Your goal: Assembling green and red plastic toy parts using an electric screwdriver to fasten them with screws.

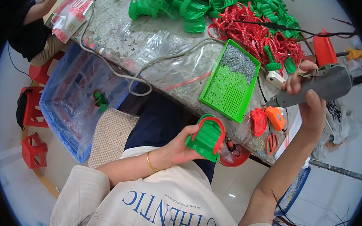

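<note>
My left hand (181,147) is closed round a green plastic part (207,139) with a red band along its rim, held in front of my body with its hollow side up. My right hand (304,88) grips a grey electric screwdriver (319,88) over the right part of the table, its tip pointing left. The tip is apart from the green part. A bright green tray (225,92) lies between my hands. Its far end bears a heap of small metal screws (239,63), with more scattered over its perforated bottom.
Green plastic parts (192,8) and red straps (246,27) pile up at the back. Near the screwdriver lie an orange device (275,118), a red part (259,122) and scissors (271,144). A blue-rimmed lined bin (61,103) stands left. Another person (33,30) sits far left.
</note>
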### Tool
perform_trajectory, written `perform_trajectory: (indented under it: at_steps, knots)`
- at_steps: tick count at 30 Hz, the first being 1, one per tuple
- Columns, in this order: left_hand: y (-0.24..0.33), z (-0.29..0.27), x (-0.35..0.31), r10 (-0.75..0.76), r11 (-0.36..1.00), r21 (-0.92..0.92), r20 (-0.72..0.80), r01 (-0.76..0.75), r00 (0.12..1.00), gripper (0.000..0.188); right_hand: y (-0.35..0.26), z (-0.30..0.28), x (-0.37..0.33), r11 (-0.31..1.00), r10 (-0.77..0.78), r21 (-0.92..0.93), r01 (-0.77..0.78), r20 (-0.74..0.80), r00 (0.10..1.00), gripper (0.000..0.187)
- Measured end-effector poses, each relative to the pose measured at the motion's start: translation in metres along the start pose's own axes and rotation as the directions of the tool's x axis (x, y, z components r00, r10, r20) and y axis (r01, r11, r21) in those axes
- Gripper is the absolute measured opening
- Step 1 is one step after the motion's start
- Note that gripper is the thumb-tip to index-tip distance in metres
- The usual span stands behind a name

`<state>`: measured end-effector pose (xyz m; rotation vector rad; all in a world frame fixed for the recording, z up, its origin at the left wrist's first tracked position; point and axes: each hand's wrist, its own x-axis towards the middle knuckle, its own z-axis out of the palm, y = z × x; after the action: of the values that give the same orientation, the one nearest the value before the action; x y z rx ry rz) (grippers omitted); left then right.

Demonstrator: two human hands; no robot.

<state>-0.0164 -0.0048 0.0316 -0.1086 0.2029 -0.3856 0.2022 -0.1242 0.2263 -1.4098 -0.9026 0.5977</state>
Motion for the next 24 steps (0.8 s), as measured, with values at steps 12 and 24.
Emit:
perform_trajectory:
  at_steps: [12, 24]
  knots:
    - [0.01, -0.017, 0.01, 0.015, 0.993, 0.114, 0.023, -0.018, 1.0, 0.065, 0.091, 0.073, -0.023, 0.988, -0.119, -0.027, 0.15, -0.746, 0.655, 0.022]
    - [0.013, -0.02, 0.01, 0.044, 0.992, 0.118, -0.019, -0.041, 0.999, 0.065, 0.134, 0.078, -0.034, 0.988, -0.114, -0.023, 0.153, -0.781, 0.614, 0.018]
